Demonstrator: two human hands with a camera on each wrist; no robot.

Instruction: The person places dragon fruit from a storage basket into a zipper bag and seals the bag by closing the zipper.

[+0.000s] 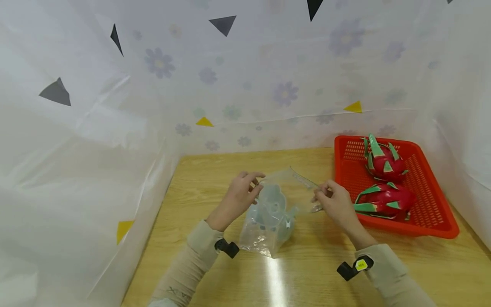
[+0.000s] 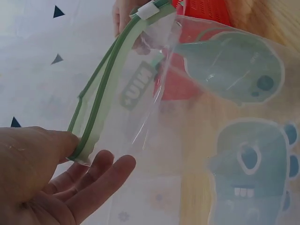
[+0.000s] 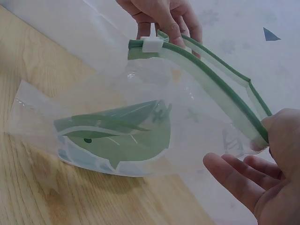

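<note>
Both hands pinch the zip bag by its ends, left hand and right hand, thumbs clamped, other fingers loose, probably to keep the green seal taut.

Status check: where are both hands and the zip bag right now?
Left hand and right hand each pinch one end of the zip bag, mouth open. Two dragon fruits in red basket. Nothing in the way.

Two dragon fruits, one basket, one zip bag.
</note>
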